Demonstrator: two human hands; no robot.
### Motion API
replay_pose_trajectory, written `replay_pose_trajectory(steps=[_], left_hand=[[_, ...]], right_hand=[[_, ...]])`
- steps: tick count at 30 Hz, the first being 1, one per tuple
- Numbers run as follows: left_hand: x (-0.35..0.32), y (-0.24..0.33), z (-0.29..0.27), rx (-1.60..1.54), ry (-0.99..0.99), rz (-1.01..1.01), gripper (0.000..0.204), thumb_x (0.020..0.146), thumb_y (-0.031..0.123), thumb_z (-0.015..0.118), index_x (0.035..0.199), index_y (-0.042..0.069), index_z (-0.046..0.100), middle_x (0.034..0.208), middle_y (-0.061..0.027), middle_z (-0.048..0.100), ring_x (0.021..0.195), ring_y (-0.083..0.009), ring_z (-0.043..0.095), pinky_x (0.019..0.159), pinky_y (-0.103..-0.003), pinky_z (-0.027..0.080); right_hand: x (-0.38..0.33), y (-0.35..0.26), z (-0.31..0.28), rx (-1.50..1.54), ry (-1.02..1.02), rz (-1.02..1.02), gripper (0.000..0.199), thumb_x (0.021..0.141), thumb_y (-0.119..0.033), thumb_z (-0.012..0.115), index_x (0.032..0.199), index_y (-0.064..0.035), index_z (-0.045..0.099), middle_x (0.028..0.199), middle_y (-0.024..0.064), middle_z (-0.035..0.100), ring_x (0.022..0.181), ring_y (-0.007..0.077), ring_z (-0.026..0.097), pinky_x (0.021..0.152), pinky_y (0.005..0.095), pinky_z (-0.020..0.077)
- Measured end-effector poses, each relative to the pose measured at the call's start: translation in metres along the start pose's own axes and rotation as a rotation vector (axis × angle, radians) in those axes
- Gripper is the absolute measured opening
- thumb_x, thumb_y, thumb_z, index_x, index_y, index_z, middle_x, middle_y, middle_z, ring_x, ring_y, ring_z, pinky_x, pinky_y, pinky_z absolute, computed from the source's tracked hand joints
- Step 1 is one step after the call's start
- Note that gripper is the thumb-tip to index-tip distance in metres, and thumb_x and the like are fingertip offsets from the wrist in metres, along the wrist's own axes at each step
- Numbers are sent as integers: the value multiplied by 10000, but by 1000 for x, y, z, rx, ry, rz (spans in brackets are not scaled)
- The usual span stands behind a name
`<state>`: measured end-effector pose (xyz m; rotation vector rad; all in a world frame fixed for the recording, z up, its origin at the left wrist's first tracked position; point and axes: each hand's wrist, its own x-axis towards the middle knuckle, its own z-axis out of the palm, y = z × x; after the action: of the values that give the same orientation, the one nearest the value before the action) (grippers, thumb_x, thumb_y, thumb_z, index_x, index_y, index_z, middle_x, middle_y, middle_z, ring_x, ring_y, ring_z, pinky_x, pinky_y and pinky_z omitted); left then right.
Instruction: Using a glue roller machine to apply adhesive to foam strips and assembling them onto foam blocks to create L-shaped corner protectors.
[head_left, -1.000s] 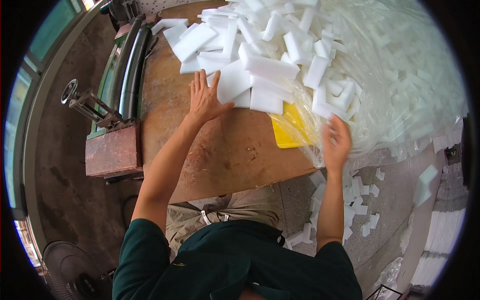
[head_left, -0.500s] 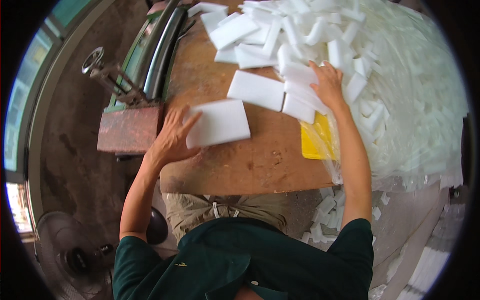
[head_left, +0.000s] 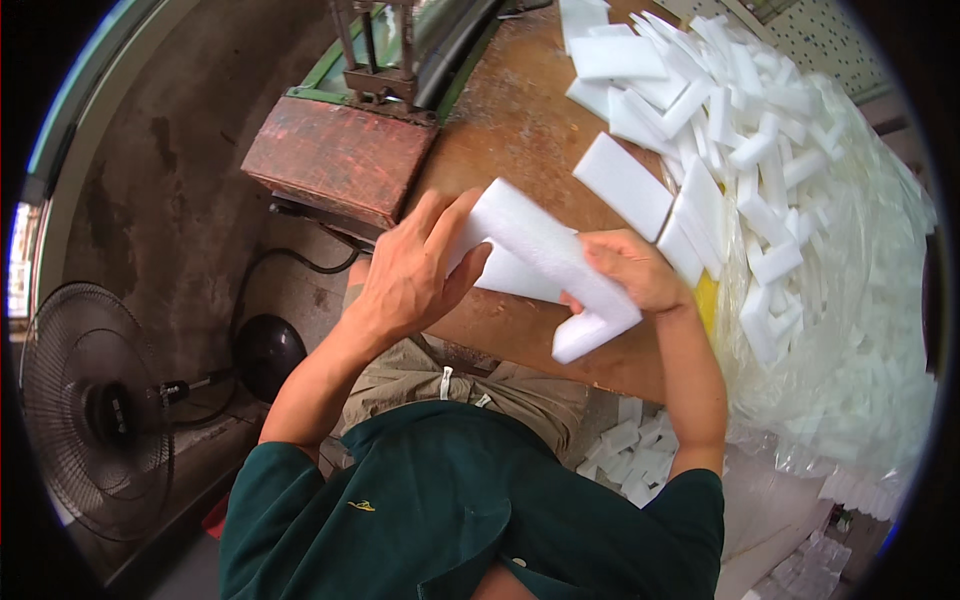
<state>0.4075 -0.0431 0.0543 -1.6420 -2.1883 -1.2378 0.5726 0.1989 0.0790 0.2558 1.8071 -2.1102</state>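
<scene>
Head view, clock read around the piece: your white L-shaped foam piece (head_left: 540, 238) sits above the near part of the table (head_left: 515, 110), long arm running from 11 to 4 o'clock, short arm's end at 6. Right hand (head_left: 645, 275), at 3 o'clock, has its grip closed on the piece, thumb over the edge, fingertips underneath. Left hand (head_left: 410, 275), at 9 o'clock, curves around the upper end with thumb and fingers apart; cannot tell whether it is gripping or only touching. For a good hold, support both ends evenly and pinch lightly; foam like this probably dents, and squeezing near the bend could strain the corner. Don't twist the long arm between your hands. More white foam (head_left: 515, 275) shows just below your left thumb, where it partly overlaps the piece; mind not to snag it. Leave the flat white panel (head_left: 624, 187) at 1 o'clock and the foam pile (head_left: 690, 95) beyond it undisturbed. Hold your right elbow off the clear plastic bag (head_left: 850, 340) and the yellow item (head_left: 709, 302), both past 3 o'clock. The red-brown machine base (head_left: 335, 155) is at 10; give your left knuckles room there. Foam scraps (head_left: 630, 460) lie below the table at 5 o'clock; watch your footing.
</scene>
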Motion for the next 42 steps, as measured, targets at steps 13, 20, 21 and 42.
replay_pose_trajectory(steps=[13, 20, 21, 42], left_hand=[[4, -231, -181, 523, 257, -555, 325, 902, 280, 631, 993, -30, 668, 847, -223, 627, 781, -367, 622, 731, -448, 483], [122, -357, -152, 400, -3, -627, 386, 863, 369, 675, 1006, 14, 730, 913, -235, 719, 888, -380, 710, 784, -442, 546], [134, -364, -141, 363, -39, -640, 379, 857, 367, 676, 993, 18, 735, 912, -235, 721, 888, -379, 711, 786, -442, 548], [185, -310, -34, -128, -172, -267, 300, 929, 267, 606, 963, -23, 671, 921, -198, 688, 843, -256, 654, 785, -419, 519]], right_hand=[[51, 69, 41, -1344, 307, -384, 694, 760, -367, 836, 1355, -102, 599, 1491, 245, 404, 1440, 477, 290, 1151, 654, 252], [69, 35, 22, -1161, 398, -406, 527, 848, -272, 785, 1289, -26, 633, 1412, 223, 504, 1381, 428, 413, 1124, 525, 369], [75, 30, 13, -1120, 451, -397, 476, 875, -242, 761, 1269, -5, 639, 1351, 219, 553, 1332, 404, 475, 1097, 478, 405], [285, -39, -109, -1069, 1044, -3, 432, 747, -408, 706, 812, 16, 756, 818, 264, 719, 862, 397, 725, 839, 444, 567]])
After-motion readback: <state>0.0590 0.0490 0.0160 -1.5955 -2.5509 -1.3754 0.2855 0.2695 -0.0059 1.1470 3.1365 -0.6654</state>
